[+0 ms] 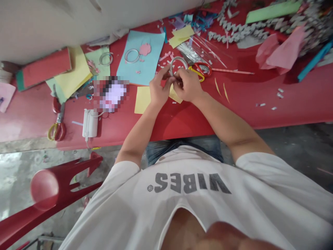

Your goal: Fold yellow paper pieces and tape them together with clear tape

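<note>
My left hand and my right hand meet over the red table, fingertips pinched together around the lower edge of a silvery-white ring. The ring rises above my fingers, and both hands are closed on it. Any smaller piece between the fingertips is too hidden to make out. Under and beside my left hand lies a yellow paper. Red-and-yellow scissors rest just beyond my right hand. Behind my left hand, a second ring and a pink paper shape sit on a blue sheet.
On the left are a blurred phone, a white power bank, more scissors and a coiled ring. Pink tissue and grey garland lie at the right. A red chair stands at lower left.
</note>
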Demonstrator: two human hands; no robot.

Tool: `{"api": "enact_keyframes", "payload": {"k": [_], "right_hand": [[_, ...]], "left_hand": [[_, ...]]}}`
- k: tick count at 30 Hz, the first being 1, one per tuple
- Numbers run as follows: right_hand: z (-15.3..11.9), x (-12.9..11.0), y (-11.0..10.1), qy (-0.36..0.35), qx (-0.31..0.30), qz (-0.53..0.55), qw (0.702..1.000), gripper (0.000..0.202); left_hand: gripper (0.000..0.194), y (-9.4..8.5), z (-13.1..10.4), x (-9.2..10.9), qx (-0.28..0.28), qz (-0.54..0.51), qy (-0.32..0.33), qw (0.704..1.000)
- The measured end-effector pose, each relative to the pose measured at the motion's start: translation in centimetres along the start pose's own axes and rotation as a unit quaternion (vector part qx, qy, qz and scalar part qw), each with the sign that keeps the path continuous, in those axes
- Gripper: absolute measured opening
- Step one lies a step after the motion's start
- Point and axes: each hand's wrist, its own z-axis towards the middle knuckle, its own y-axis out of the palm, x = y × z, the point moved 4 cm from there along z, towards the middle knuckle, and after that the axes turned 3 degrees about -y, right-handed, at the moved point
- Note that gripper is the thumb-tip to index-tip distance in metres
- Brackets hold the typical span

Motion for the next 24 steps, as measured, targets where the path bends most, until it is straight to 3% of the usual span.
{"api": "enact_keyframes", "payload": {"k": [7, 11, 15, 20, 22, 24], "right_hand": [[0.1, 0.6, -0.2, 0.03, -0.007, -0.037, 0.999, 0.039], [0.2, 0.7, -0.5, 0.04, -0.021, -0.027, 0.999, 0.047], [0.2, 0.4, -0.7, 0.033, 0.002, 0.003, 0.999, 0.056], [0.1, -0.9, -0.4, 0.021, 0.003, 0.022, 1.0, 0.063], [0.2, -1.2, -0.4, 0.002, -0.013, 0.012, 1.0, 0.063], [0.4, -0.7, -0.8, -0.009, -0.022, -0.012, 1.0, 0.06]], "left_hand": [[0.047, 0.1, -0.5, 0.3, 0.036, 0.06, -0.009, 0.998], [0.044, -0.4, 0.2, 1.7, 0.027, 0.006, 0.0, 1.0], [0.036, -0.1, 0.4, 1.8, -0.011, -0.085, -0.064, 0.994], [0.025, 0.1, 0.4, 0.3, -0.034, -0.271, -0.192, 0.943], [0.027, -0.9, 0.9, -0.6, -0.005, -0.316, -0.23, 0.92], [0.022, -2.6, 1.6, -1.4, 0.052, -0.34, -0.228, 0.911]]}}
